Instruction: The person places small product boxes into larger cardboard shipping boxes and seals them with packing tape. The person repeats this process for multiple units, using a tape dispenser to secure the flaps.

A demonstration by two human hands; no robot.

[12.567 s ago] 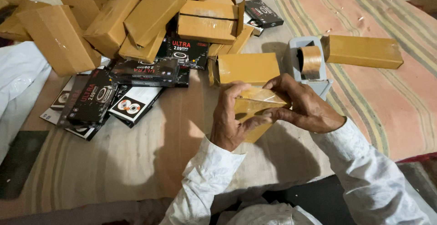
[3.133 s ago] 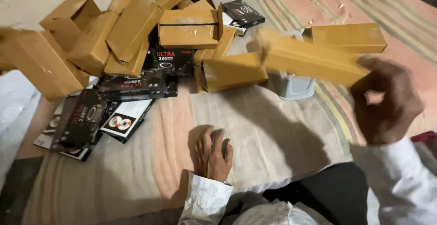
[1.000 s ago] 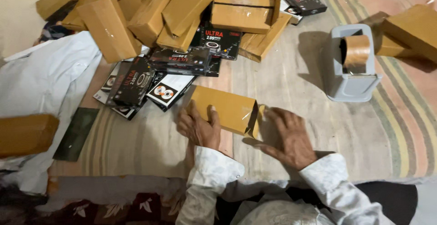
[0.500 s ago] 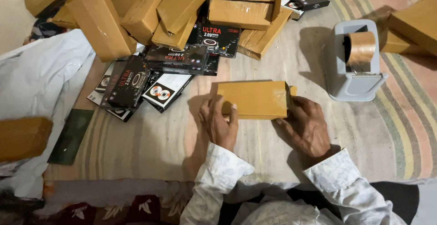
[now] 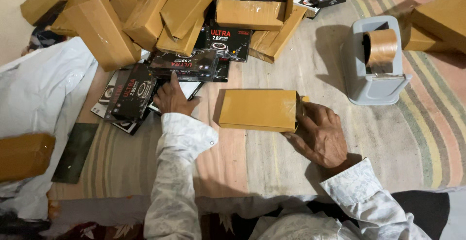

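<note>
On the striped mat (image 5: 272, 172) nearest me, I'm seeing the right hand (image 5: 323, 135) resting w/ fingers pressing the end of a flat brown box (image 5: 257, 110), not gripping it. Left hand (image 5: 172, 98) is reaching fwd, fingers spread narrow, touching a black product box (image 5: 184, 65). Farther right, a grey tape dispenser (image 5: 371, 70) is standing; beyond, cardboard boxes (image 5: 145, 16) are lying piled.
</note>
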